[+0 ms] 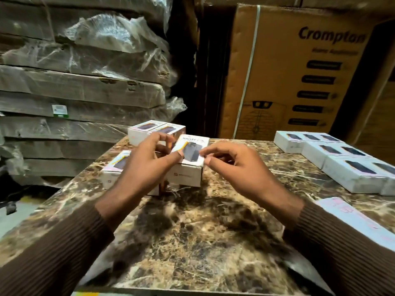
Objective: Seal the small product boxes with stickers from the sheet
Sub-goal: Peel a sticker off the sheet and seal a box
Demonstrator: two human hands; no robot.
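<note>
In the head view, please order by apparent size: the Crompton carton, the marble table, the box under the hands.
1. Marble table, though it is nearest the camera.
2. Crompton carton.
3. Box, clearly smallest.

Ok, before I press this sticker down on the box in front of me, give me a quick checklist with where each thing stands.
1. Box steadied by left hand: ok, fingers grip it.
2. Box resting on marble table: ok.
3. Sticker in right hand: cannot tell, fingertips pinched, too blurred.
4. Sticker lined up over flap seam: cannot tell.
5. Sticker sheet within reach: ok, at right edge.
6. Boxes on the right clear of hands: ok.
</note>
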